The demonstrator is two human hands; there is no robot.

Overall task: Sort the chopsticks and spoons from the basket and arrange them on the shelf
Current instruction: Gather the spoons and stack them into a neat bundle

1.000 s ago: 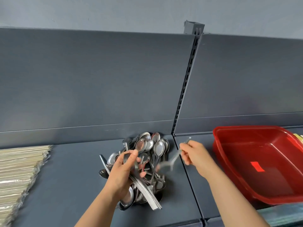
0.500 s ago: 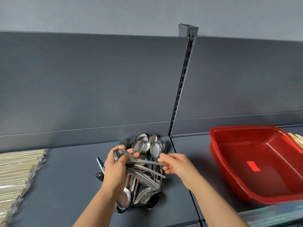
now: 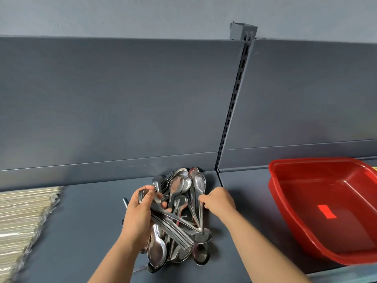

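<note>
Where the head view looks down, we find the left hand [image 3: 138, 218] gripping a bundle of spoons [image 3: 173, 229] over the heap [image 3: 181, 186] on the shelf [image 3: 85, 221]. The right hand [image 3: 220, 203] pinches one heap spoon [image 3: 199, 183] by its handle. The red basket [image 3: 306, 161] stands rightward, the chopsticks [image 3: 22, 217] leftward.

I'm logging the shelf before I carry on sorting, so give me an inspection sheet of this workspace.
Surface: dark grey shelf, two sections meeting at a seam.
Job's things: spoon pile against the back panel; wrapped chopsticks stacked at left; red basket at right, no cutlery visible inside.
Clutter: nothing seen.
Grippers: left hand holds a spoon bundle; right hand pinches a spoon handle in the pile.
Cables: nothing seen.
Surroundings: grey back panel, slotted upright, pale wall.
</note>
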